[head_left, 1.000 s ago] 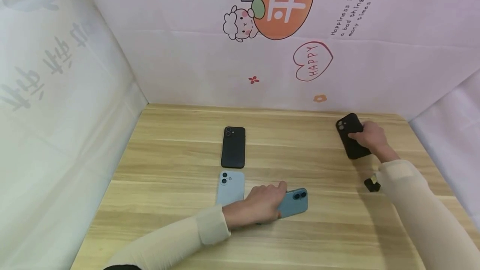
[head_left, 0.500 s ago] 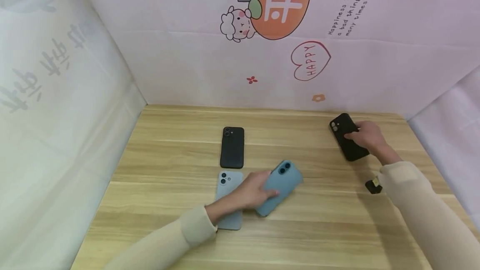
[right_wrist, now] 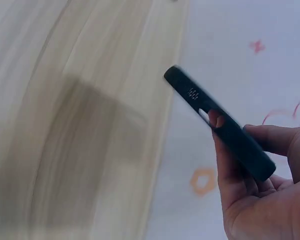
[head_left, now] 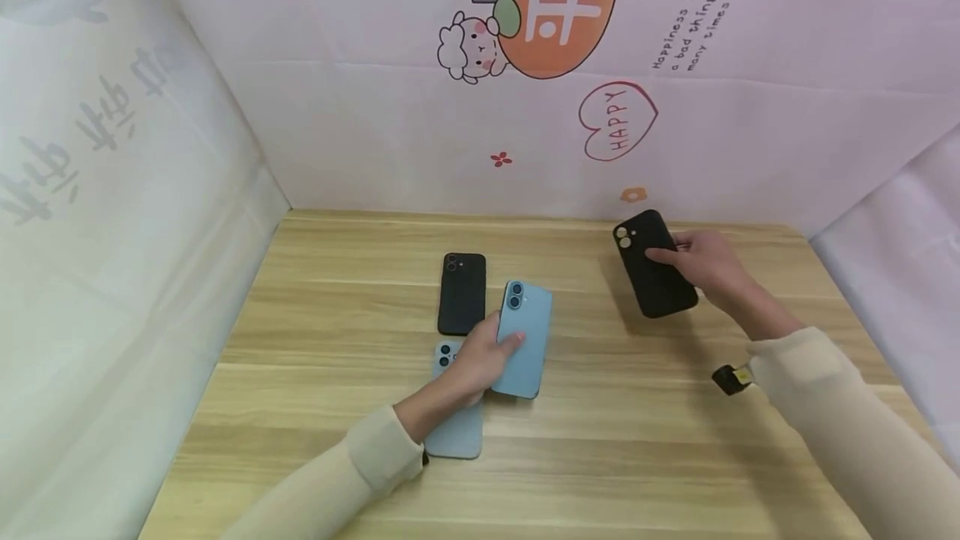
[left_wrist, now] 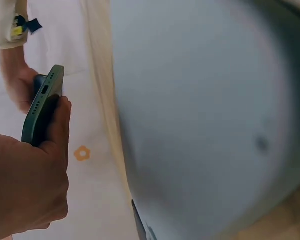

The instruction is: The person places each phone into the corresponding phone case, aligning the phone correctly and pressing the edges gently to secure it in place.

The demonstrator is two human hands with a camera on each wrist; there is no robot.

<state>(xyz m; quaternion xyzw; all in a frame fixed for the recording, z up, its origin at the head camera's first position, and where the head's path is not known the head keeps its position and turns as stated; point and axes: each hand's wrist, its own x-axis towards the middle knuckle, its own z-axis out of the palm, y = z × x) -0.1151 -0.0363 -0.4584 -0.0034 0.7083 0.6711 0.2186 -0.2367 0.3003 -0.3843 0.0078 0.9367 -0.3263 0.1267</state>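
My left hand [head_left: 480, 361] grips a light blue smartphone [head_left: 527, 348] by its left edge, thumb across the back, raised over the table. In the left wrist view the bottom edge of this phone [left_wrist: 42, 107], with its port, faces the camera. Off to the right, my right hand [head_left: 708, 261] pinches a black phone case [head_left: 656, 273] above the table; background shows through its camera holes. A fingertip shows through the port cutout of the case [right_wrist: 230, 135] in the right wrist view. Partly beneath my left hand lies a pale blue phone [head_left: 456, 432] with two camera lenses.
Behind the pale phone, a black phone or cased phone [head_left: 462, 294] lies flat on the wooden table [head_left: 337, 273]. White printed cloth [head_left: 375, 132] walls the back and sides. A small black wrist camera [head_left: 727, 379] juts from the right sleeve.
My left hand has lifted the blue phone, turned it from sideways to nearly upright and carried it back and left. My right hand has raised the black case and moved it left.
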